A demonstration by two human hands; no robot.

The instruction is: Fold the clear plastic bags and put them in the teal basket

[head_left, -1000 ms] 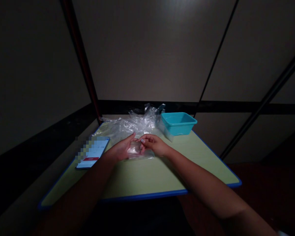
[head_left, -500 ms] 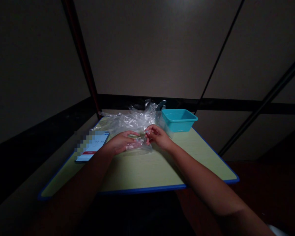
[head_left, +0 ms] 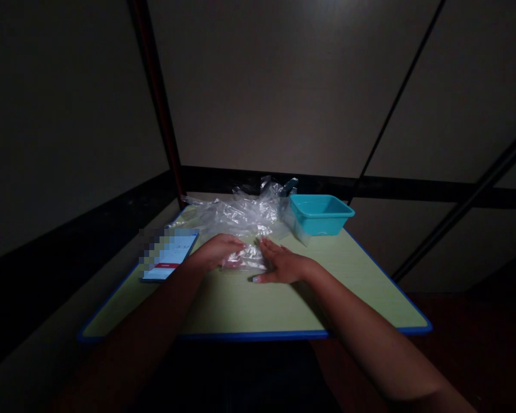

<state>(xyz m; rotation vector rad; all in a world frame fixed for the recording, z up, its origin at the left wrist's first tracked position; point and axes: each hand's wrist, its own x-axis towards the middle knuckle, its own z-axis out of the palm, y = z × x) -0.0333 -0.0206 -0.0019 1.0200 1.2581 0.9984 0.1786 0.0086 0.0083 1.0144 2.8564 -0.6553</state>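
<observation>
A small clear plastic bag (head_left: 246,258) lies on the pale green table (head_left: 258,304) between my two hands. My left hand (head_left: 218,251) rests on the bag's left end with the fingers curved down over it. Flat on the table at the bag's right edge lies my right hand (head_left: 280,265), fingers stretched out and apart, touching the plastic. What is inside the bag I cannot make out in the dim light.
A heap of crumpled clear plastic bags (head_left: 236,213) lies at the back of the table. A turquoise plastic tub (head_left: 321,213) stands at the back right. A phone (head_left: 171,256) with a lit screen lies at the left. The table has a blue edge (head_left: 284,334). Dark walls surround it.
My right hand came down from a raised pinch at the bag's top and now lies flat beside it. My left hand turned palm down onto the bag.
</observation>
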